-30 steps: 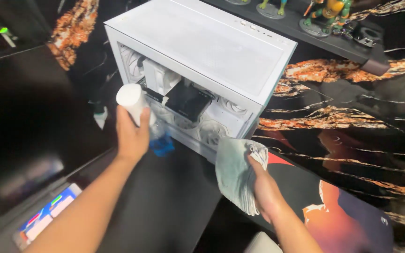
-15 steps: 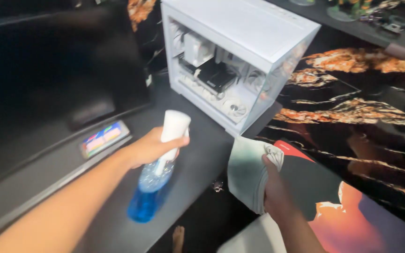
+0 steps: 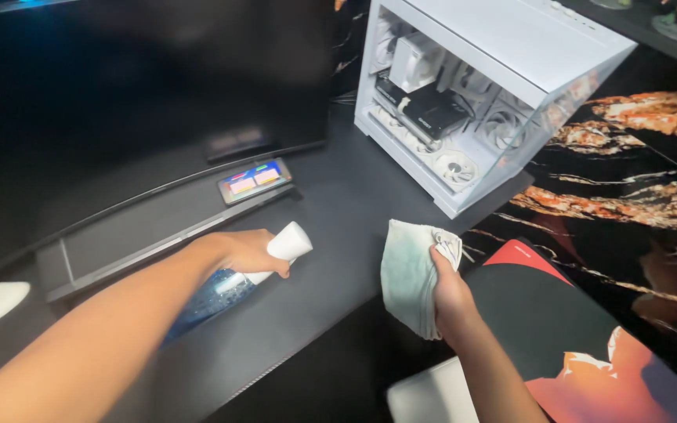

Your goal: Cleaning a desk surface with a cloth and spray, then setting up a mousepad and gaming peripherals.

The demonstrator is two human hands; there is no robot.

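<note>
Spray bottle (image 3: 233,280) & cloth (image 3: 410,276) gripped, 2 hands.
L hand (image 3: 246,251) holds bottle tilted; could slip, wetting tabletop (image 3: 338,211) near PC case (image 3: 479,86).

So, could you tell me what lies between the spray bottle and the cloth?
Only bare black desk lies between the spray bottle and the cloth, in the head view.
</note>
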